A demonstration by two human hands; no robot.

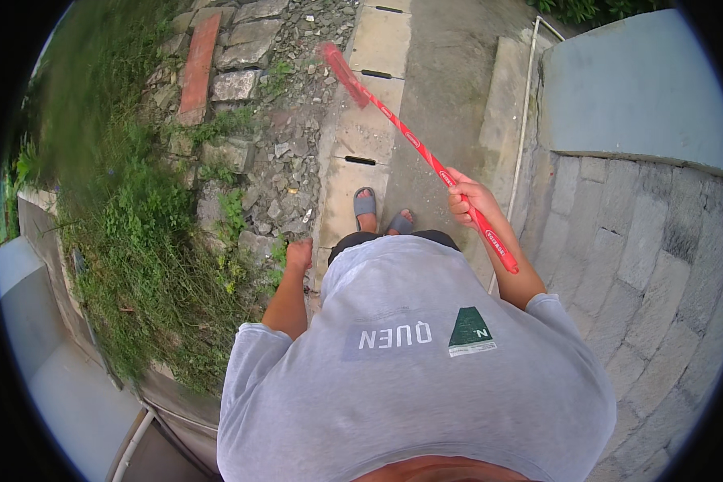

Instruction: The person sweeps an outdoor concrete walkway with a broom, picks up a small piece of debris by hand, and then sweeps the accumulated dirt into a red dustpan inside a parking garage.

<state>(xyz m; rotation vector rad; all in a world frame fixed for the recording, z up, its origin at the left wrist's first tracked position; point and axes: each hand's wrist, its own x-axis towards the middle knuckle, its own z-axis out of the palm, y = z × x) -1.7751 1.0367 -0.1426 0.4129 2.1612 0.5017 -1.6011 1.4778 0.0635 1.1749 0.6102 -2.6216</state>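
A red broom (414, 143) slants away from me to the upper left, its long handle wrapped in a red pattern with pale labels. My right hand (470, 198) is closed around the handle, and its butt end sticks out past the wrist. The red bristle head (345, 76) is slightly blurred, over the border of the rubble and the concrete slabs; whether it touches the ground I cannot tell. My left hand (300, 253) hangs low at my left side beside the weeds, apart from the broom. Its fingers are mostly hidden from above.
My feet in grey slides (365, 210) stand on pale slotted drain slabs (365, 132). Left lie loose rubble (293, 153), stone blocks, a reddish plank (200, 68) and tall weeds (149, 265). A block wall (627, 233) and a white pipe (525, 120) border the right.
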